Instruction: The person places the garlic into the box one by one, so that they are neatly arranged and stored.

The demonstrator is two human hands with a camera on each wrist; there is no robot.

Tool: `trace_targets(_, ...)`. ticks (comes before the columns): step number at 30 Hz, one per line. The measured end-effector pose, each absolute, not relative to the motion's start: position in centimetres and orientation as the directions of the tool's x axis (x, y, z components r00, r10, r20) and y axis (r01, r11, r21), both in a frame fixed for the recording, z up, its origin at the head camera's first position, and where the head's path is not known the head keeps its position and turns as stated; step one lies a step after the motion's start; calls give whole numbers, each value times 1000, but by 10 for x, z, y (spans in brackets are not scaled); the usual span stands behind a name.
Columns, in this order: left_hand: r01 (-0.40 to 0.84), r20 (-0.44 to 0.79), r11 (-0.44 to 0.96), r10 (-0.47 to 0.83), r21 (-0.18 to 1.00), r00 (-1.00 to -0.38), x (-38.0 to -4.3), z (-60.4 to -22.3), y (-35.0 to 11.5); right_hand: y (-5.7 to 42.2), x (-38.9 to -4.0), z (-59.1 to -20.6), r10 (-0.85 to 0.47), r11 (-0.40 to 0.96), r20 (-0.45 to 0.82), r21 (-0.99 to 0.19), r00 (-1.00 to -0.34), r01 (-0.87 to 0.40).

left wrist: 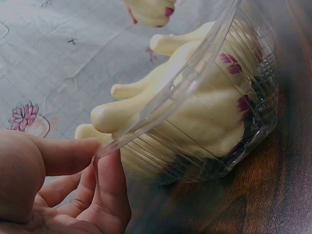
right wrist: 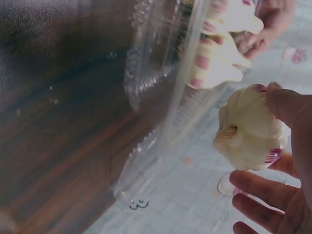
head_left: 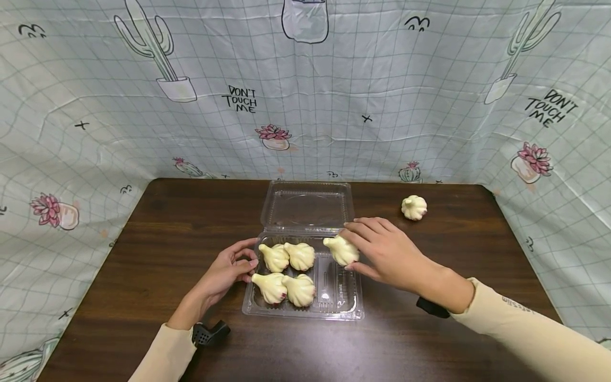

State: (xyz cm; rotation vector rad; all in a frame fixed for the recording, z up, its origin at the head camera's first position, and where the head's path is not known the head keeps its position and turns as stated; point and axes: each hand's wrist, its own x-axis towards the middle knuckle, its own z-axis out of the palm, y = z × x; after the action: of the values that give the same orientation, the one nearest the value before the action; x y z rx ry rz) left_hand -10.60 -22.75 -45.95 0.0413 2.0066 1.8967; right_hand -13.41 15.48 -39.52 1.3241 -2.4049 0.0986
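Observation:
A clear plastic clamshell box (head_left: pixel 305 314) lies with its lid (head_left: pixel 307 208) folded back, away from me. Several garlic bulbs (head_left: pixel 300 291) fill the left and middle of its base in two rows. My left hand (head_left: pixel 234 265) pinches the box's left rim between thumb and fingers, plainly seen in the left wrist view. Over the right back part of the box, my right hand (head_left: pixel 386 252) holds another garlic bulb (right wrist: pixel 251 127) between thumb and fingers, its stem pointing left in the head view and its root end facing the right wrist camera.
One more garlic bulb (head_left: pixel 413 207) sits at the back right of the dark wooden table (head_left: pixel 191 212). Behind and along both sides of the table hangs a patterned cloth (head_left: pixel 305 106) with cactus drawings.

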Motion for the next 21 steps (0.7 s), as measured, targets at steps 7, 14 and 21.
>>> trace_targets(7, -241, -256, 90, 269, 966, -928, -106, -459, -227, 144, -132, -407, -814, 550, 323, 160, -483, -820)
trace_targets(14, -237, -251, 85, 270, 968, -929, -106, -460, -227, 136, -133, -418, -810, 560, 305, 152, -500, -815)
trace_targets(21, -234, -248, 82, 276, 969, -929, -107, -461, -227, 130, -134, -427, -800, 583, 279, 149, -532, -799)
